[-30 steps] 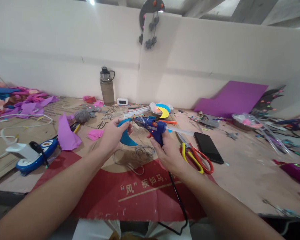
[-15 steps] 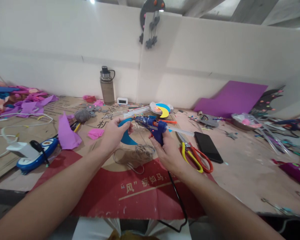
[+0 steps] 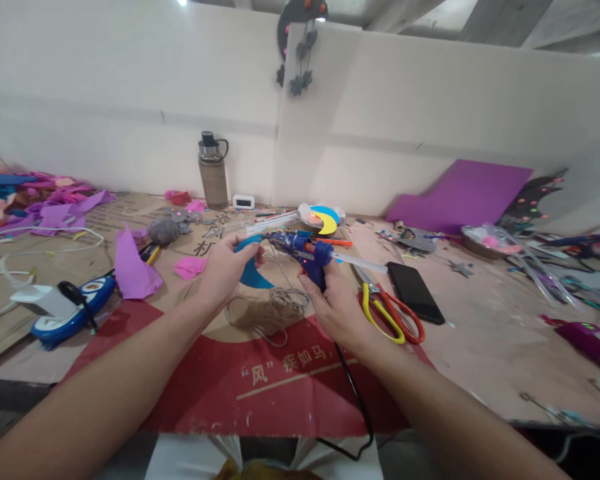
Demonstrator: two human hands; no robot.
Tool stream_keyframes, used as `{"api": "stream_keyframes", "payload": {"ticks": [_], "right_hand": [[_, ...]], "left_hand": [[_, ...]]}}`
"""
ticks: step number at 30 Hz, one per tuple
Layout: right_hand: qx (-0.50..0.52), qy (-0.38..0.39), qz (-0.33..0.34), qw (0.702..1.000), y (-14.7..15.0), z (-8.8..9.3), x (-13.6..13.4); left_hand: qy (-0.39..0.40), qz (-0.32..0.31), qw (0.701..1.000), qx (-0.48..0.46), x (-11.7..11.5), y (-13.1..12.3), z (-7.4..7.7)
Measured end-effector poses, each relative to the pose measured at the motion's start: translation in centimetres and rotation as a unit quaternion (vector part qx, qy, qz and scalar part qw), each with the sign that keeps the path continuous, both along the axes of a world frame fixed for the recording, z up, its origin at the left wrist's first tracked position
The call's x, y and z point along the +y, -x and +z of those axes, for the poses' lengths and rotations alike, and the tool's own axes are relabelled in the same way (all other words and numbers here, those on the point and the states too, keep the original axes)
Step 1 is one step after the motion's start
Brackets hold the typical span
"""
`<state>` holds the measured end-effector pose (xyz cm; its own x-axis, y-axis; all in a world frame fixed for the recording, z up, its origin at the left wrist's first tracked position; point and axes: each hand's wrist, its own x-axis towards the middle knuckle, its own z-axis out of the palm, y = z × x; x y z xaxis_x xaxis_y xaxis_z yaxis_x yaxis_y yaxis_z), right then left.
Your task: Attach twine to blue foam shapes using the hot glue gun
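Note:
My left hand (image 3: 231, 265) pinches a blue felt crescent (image 3: 256, 275) by its upper part, above the table. In my right hand (image 3: 334, 293) is a blue hot glue gun (image 3: 307, 252), held by its handle with the nozzle pointing left. The nozzle end is at the crescent's upper tip; whether it touches cannot be made out. A clear glue stick (image 3: 360, 263) sticks out of the gun's back. Below the two hands lies a tangle of grey cord (image 3: 286, 303). Scissors (image 3: 383, 308) with one yellow and one red handle rest right of my right hand.
A black phone (image 3: 415, 292) lies beyond the scissors. At the back stand a water bottle (image 3: 213, 173) and a small white clock (image 3: 243, 201). A blue and yellow crescent (image 3: 326, 219) rests on a dish. A blue power strip (image 3: 75, 313) and felt scraps (image 3: 65, 212) are at left.
The whole view shifts very slightly. Both hands, the blue crescent and the glue gun keep nearly the same positions.

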<state>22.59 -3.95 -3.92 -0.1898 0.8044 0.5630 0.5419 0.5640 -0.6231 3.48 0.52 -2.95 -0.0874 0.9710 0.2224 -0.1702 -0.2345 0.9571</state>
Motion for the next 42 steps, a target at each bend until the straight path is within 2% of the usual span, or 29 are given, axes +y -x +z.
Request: {"api": "stream_keyframes", "payload": {"ticks": [6,17,26,42], "right_hand": [[-0.007,-0.004,0.011,1.000,0.0,-0.1,0.1],[0.000,-0.027,0.000,1.000,0.0,-0.4,-0.1],[-0.004,-0.009,0.012,1.000,0.0,-0.3,-0.1],[0.006,-0.013,0.014,1.000,0.0,-0.3,-0.2]], "left_hand": [[0.011,-0.001,1.000,-0.007,0.2,0.0,-0.2],[0.038,-0.005,0.997,-0.072,-0.2,-0.3,0.8],[0.052,-0.047,0.993,-0.094,0.0,-0.2,0.5],[0.053,-0.044,0.995,-0.077,-0.3,-0.3,0.8]]}}
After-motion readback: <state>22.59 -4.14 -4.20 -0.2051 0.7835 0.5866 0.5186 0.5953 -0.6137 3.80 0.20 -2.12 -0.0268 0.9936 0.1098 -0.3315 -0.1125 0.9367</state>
